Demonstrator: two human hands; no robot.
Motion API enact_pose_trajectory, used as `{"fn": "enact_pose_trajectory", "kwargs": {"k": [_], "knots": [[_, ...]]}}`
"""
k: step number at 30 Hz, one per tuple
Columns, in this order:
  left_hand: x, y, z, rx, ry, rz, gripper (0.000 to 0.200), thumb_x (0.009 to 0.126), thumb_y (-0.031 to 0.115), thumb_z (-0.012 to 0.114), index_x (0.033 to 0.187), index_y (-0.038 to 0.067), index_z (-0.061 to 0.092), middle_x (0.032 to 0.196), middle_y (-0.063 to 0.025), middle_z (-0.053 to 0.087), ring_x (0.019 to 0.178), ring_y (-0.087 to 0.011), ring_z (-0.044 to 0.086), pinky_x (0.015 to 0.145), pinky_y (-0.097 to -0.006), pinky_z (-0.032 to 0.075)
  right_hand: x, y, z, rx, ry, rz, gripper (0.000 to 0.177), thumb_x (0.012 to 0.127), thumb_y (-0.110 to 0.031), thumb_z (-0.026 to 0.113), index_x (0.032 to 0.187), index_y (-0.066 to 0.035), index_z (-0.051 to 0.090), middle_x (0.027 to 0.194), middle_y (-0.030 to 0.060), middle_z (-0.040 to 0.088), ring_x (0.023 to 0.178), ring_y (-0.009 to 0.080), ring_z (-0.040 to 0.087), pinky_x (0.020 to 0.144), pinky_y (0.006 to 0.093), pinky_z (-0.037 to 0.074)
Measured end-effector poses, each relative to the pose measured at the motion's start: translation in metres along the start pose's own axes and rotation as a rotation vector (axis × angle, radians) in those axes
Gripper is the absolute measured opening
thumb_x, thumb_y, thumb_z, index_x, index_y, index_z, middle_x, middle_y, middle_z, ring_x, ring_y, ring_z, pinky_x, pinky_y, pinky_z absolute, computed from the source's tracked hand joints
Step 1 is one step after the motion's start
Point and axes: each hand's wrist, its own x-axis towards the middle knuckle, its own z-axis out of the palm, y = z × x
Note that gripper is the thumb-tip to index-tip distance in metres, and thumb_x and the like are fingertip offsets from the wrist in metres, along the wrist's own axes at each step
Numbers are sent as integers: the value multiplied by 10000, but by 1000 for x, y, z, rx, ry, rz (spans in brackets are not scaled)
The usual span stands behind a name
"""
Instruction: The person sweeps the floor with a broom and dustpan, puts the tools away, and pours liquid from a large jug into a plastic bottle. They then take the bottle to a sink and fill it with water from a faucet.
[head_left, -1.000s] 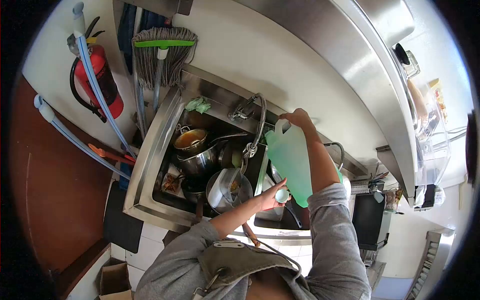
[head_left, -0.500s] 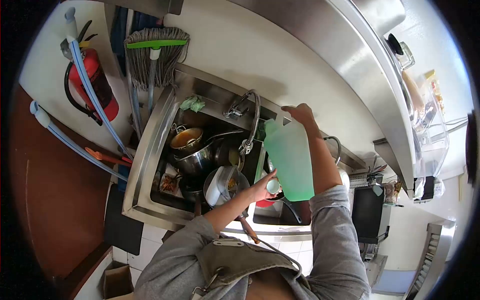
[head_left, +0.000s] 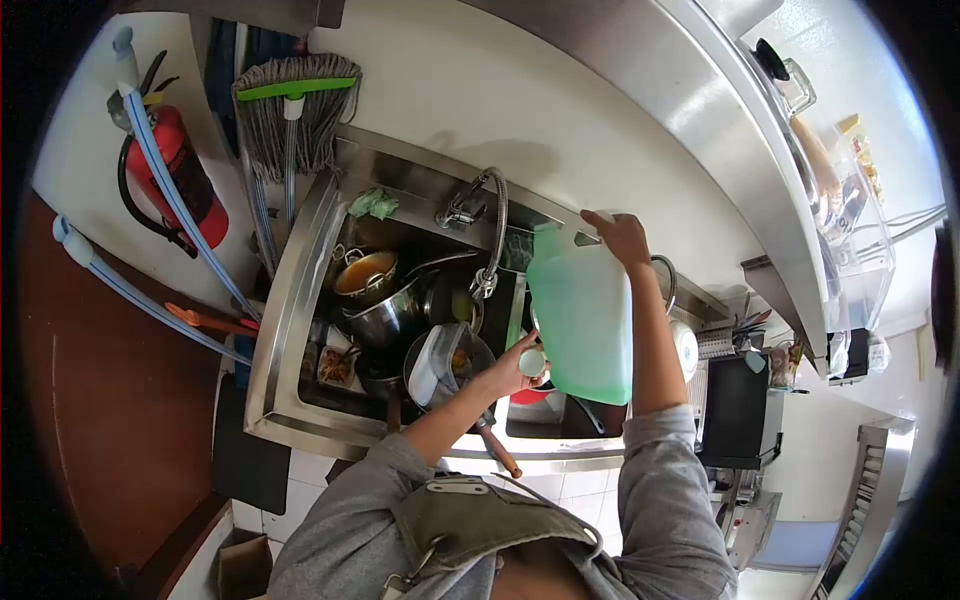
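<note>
My right hand (head_left: 624,238) is closed around the top handle of a large translucent jug (head_left: 580,325) of green liquid, held tilted over the sink. My left hand (head_left: 508,372) is closed on a small pale cap (head_left: 531,362), its round face turned up, close beside the jug's lower left side. Below my left forearm a frying pan (head_left: 483,350) in the left basin carries a clear plastic container (head_left: 452,352). Behind the jug, part of a red item (head_left: 530,397) and a dark pan handle (head_left: 587,414) show in the right basin.
The steel sink (head_left: 268,375) holds stacked pots, among them a steel pot (head_left: 385,318) and a pot with orange residue (head_left: 366,276). A flexible faucet (head_left: 500,225) hangs over the divider. A green cloth (head_left: 374,204) lies on the rim; a mop (head_left: 298,110) leans left.
The jug and my right hand have shifted slightly right within the view, and the jug stands a little more upright. My left hand, still on the cap, has moved slightly left.
</note>
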Motion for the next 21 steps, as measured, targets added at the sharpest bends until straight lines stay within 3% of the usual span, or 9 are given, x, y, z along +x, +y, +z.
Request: {"fn": "enact_pose_trajectory", "kwargs": {"k": [1, 3, 5, 10, 21], "knots": [[-3, 2, 1, 4, 15, 13, 447, 836, 581, 484, 983, 167, 564, 746, -15, 538, 675, -116, 507, 605, -264, 383, -5, 4, -3, 32, 34, 18, 638, 692, -586, 628, 708, 52, 633, 634, 165, 615, 620, 288, 611, 660, 374, 473], [-5, 4, 2, 6, 32, 21, 445, 839, 580, 481, 989, 169, 562, 743, -13, 536, 673, -116, 506, 608, -263, 385, -10, 20, 0, -20, 131, -62, 622, 721, -572, 616, 764, 49, 636, 656, 150, 619, 633, 275, 613, 657, 354, 470], [-5, 6, 2, -28, 80, 41, 443, 838, 578, 483, 990, 169, 559, 740, -22, 543, 669, -123, 510, 600, -263, 389, -42, -1, -23, 63, 66, 48, 673, 731, -599, 591, 774, 72, 630, 758, 219, 642, 783, 347, 628, 742, 409, 468], [-2, 3, 6, -54, 87, 32, 413, 839, 563, 495, 910, 161, 556, 692, -40, 541, 624, -139, 509, 585, -267, 392, -62, -1, -28, 114, 117, 58, 651, 765, -592, 560, 798, 55, 628, 800, 222, 640, 811, 351, 621, 747, 403, 466], [3, -5, 6, -47, 54, 15, 390, 836, 555, 507, 907, 174, 547, 695, -38, 527, 602, -137, 495, 576, -278, 396, -74, 2, -38, 128, 145, 54, 684, 754, -597, 572, 880, 73, 627, 835, 245, 635, 832, 363, 614, 768, 394, 459]]}}
